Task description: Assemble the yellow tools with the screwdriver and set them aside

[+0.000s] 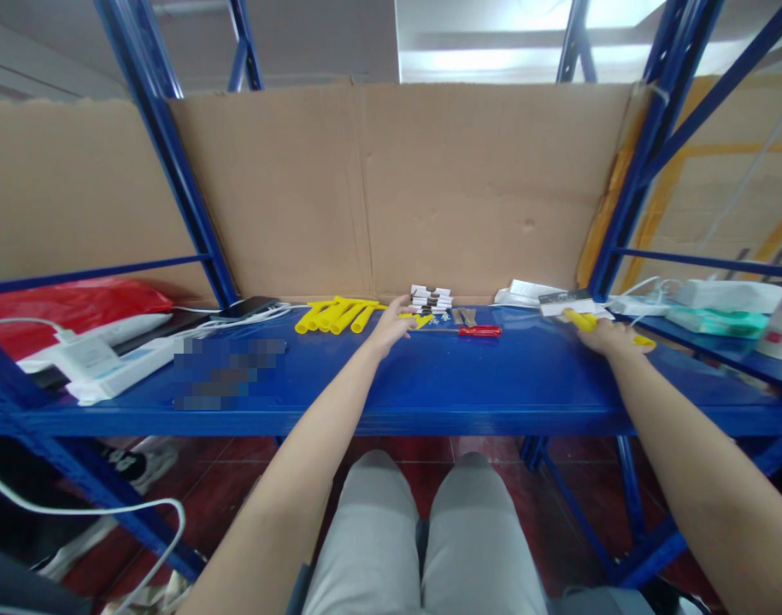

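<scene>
My left hand (pixel 392 328) reaches over the blue shelf top with its fingers apart, beside a stack of small white pieces with dark parts (pixel 431 299). A small yellow piece (pixel 422 320) lies by its fingertips. Over on the right, my right hand (pixel 603 336) is closed around a yellow tube (pixel 581 320), whose ends stick out on both sides of the hand. Several more yellow tubes (pixel 336 314) lie in a row left of my left hand. A screwdriver with a red handle (pixel 480 331) rests between my hands, near two small greyish-brown pieces (pixel 464 317).
A cardboard panel (pixel 429 188) closes off the back between blue metal posts (pixel 173 154). At left are a white power strip (pixel 131 367), cables and a red bag (pixel 76 312). White packets (pixel 528 293) and a black-and-white box (pixel 567 302) lie near my right hand.
</scene>
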Demonstrator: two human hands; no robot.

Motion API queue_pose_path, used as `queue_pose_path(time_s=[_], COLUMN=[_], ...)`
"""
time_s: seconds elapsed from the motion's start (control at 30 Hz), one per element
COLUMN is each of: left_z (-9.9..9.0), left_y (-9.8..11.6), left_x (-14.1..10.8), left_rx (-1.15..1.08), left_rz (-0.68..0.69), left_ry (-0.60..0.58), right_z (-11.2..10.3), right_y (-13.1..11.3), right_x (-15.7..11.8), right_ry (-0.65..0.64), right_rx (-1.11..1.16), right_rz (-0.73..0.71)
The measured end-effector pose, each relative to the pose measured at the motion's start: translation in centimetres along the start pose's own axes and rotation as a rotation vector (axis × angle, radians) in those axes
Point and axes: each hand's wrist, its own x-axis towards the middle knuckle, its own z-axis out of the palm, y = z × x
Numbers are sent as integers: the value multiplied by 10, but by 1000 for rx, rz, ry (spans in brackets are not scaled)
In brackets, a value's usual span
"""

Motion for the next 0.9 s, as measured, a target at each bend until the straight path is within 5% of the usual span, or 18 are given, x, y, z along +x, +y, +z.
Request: queue_pose_path(time_s=[0.1,0.57,0.9], left_z=[-1,-1,-9], left_y=[-1,-6,-31], left_x=[1,5,23], left_rx=[9,50,412], left_rz=[-2,19,90], left_ry=[-6,46,367], right_z=[-8,-17,-21], right_y=[-8,-15,-42], right_x=[-10,-23,-34], right_ry=[-66,-74,322], right_rx=[34,6,5], right_rz=[196,175,-195])
